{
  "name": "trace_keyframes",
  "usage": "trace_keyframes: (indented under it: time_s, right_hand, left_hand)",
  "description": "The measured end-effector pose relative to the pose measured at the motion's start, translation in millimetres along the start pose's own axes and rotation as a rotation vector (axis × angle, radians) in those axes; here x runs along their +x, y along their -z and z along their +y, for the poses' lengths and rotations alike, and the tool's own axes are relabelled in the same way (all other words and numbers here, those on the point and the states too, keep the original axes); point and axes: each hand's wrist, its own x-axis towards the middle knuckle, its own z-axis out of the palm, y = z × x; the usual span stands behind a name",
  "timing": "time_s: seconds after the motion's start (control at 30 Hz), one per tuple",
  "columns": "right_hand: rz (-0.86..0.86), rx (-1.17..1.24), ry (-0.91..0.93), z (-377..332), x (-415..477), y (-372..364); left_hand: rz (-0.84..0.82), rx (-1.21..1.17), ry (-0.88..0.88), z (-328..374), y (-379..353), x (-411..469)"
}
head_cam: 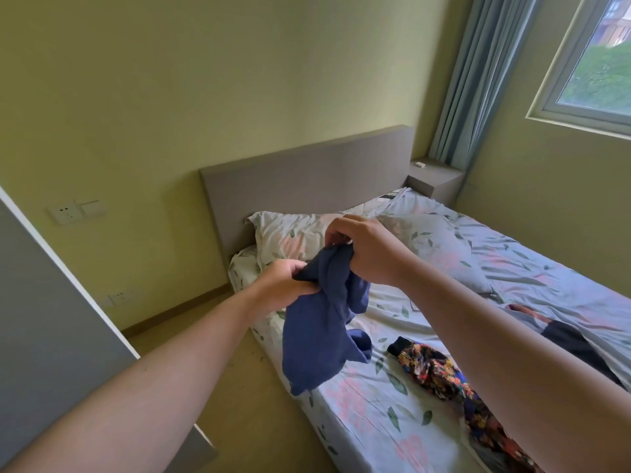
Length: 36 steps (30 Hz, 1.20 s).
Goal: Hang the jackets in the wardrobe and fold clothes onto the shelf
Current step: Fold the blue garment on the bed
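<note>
From the head camera, both bare arms reach out over the near left edge of the bed (372,425), which wears a pale leaf-and-flower sheet. The left hand (283,285) has its fingers curled tight round a bunched fold of the blue garment (321,339). The right hand (368,254), a little higher and nearer the bed's head, pinches the garment's top edge with its fingers bent in over the cloth. The garment hangs crumpled from the two hands above the bed's left side, and its lower end appears to touch the sheet. On the bed, toward its foot from the blue garment, lies a floral garment (437,370), stretched out in a loose strip. A dark garment (573,339) lies farther toward the bed's right side, partly hidden by the right forearm. Two pillows (290,237) sit at the head of the bed against a grey headboard (307,179). A nightstand (433,179) stands at the bed's far right corner with a small white thing (419,163) on top. Above it hang a curtain (478,80) and a window (597,63). On the wall left of the bed is a socket (65,213), and a grey panel (41,285) stands nearer the camera.
</note>
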Motion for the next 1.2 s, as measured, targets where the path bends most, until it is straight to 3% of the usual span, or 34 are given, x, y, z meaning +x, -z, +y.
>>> trace_keyframes:
  time_s: [0.27, 0.5, 0.63, 0.87, 1.03, 1.2]
  right_hand:
    - [-0.163, -0.112, -0.049, 4.1, -2.4, 2.3]
    - [-0.407, 0.057, -0.205, -3.9, -0.6, 5.5]
    - [-0.324, 0.061, -0.214, -2.4, 4.4, 6.6]
    - [-0.301, -0.496, -0.027, -16.4, 12.2, 6.0]
    - [0.018, -0.708, 0.209, -19.7, 22.2, 1.1]
    - [0.167, -0.778, 0.323, -34.3, 26.9, 1.3]
  left_hand:
    - [0.195, 0.104, -0.134, 17.3, 25.0, -0.8]
    - [0.411, 0.199, -0.231, 18.4, 42.9, -1.5]
    - [0.456, 0.150, -0.222, 16.2, 50.1, -4.8]
    - [0.396, 0.225, -0.258, 16.4, 59.2, -13.4]
    - [0.197, 0.365, -0.116, 2.7, 57.1, -18.9]
    - [0.281, 0.390, -0.357, 5.0, 31.7, -25.7]
